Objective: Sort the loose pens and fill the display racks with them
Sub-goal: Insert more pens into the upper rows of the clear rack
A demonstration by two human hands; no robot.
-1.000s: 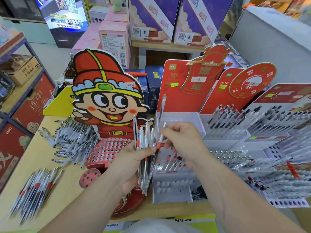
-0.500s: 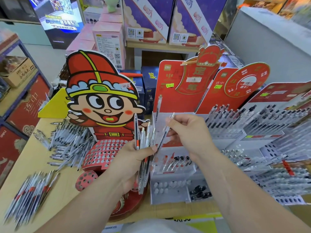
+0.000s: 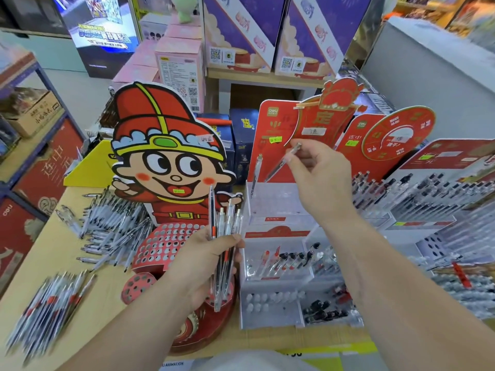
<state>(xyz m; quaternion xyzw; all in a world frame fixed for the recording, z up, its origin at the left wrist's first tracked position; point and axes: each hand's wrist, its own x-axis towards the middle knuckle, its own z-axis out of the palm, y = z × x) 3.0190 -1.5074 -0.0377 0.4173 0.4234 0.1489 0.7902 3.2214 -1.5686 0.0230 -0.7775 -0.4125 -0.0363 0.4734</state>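
Note:
My left hand [image 3: 203, 261] grips a bundle of clear pens [image 3: 223, 236] upright in front of the red cartoon rack [image 3: 171, 245] with its perforated top. My right hand [image 3: 321, 178] is raised above the clear tiered rack [image 3: 270, 210] and pinches a single clear pen [image 3: 282, 162], tilted with its tip pointing down-left. One pen [image 3: 256, 172] stands alone in that rack's top tier. A few red and black pens [image 3: 289, 259] sit in its lower tier.
Two loose pen piles lie on the wooden table: a clear pile [image 3: 112, 231] at left and a red-banded pile [image 3: 51, 309] at the near left. Filled pen racks [image 3: 417, 194] stand to the right. Red display backboards [image 3: 321, 124] and boxes rise behind.
My right hand has drawn one pen out of the bundle and lifted it up and to the right, above the clear rack. My left hand has kept its grip on the bundle.

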